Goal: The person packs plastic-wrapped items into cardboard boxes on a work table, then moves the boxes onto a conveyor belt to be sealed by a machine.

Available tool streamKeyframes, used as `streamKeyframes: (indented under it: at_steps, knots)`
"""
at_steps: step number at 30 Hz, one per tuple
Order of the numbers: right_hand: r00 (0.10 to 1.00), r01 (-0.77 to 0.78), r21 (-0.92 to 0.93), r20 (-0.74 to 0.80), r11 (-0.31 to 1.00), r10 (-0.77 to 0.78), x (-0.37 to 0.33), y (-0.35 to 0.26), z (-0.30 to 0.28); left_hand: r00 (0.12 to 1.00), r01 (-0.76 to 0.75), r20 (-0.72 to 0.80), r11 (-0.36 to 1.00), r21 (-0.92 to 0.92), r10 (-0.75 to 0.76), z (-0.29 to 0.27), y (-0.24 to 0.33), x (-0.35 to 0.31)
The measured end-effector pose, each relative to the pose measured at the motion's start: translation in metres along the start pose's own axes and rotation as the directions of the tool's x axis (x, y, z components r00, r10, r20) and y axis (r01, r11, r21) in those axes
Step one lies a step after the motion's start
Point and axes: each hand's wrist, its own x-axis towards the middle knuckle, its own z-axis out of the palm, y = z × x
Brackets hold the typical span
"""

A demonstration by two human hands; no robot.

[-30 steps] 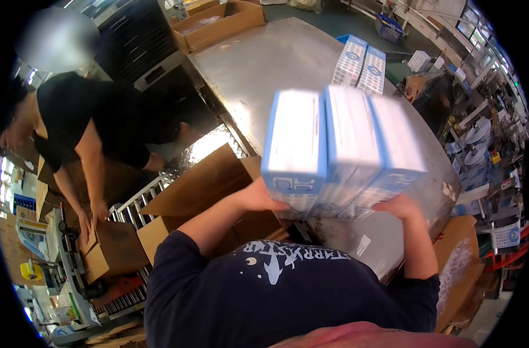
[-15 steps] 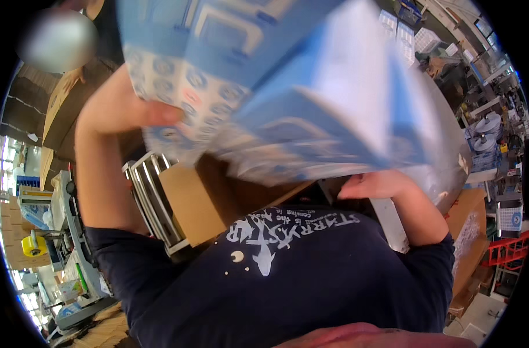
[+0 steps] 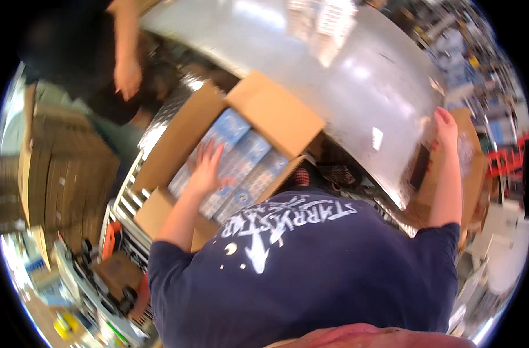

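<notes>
Seen from above, a person in a dark shirt (image 3: 311,272) with pale print stands at a metal table (image 3: 363,110). In front of the person, slightly left, an open cardboard carton (image 3: 276,114) sits on a roller conveyor (image 3: 127,203), its flaps folded outward. Blue-and-white boxes (image 3: 229,129) lie side by side inside the carton.

The person's left hand (image 3: 205,172) is over these boxes, its fingers spread and released, grasping nothing; whether they touch the box tops cannot be told. The right hand (image 3: 447,130) is well apart from it, out by the table's right edge. Its fingers are loosely bent and released, with nothing seen between them. Near that hand, a second carton (image 3: 470,174) holds clear plastic wrap.

More pale boxes (image 3: 332,29), blurred, stand on the far part of the table, and a small white label (image 3: 377,138) lies nearer. At the upper left, a co-worker's bare arm (image 3: 127,52) hangs down beside dark clothing. Below it, brown cardboard (image 3: 73,185) is stacked high.
</notes>
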Motion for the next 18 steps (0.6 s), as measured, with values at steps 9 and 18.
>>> streamKeyframes:
  at_steps: [9,18]
  knots:
    - [0.616,-0.788,-0.187,-0.225,0.587,0.755,-0.034,0.228,-0.12,0.829,0.158,0.467,0.93,0.331,-0.307,0.07,0.032,0.053]
    - [0.691,-0.711,0.359,0.202,0.605,0.694,0.001,0.388,-0.047,0.753,0.027,0.648,0.989,0.146,-0.117,0.075,0.109,0.148]
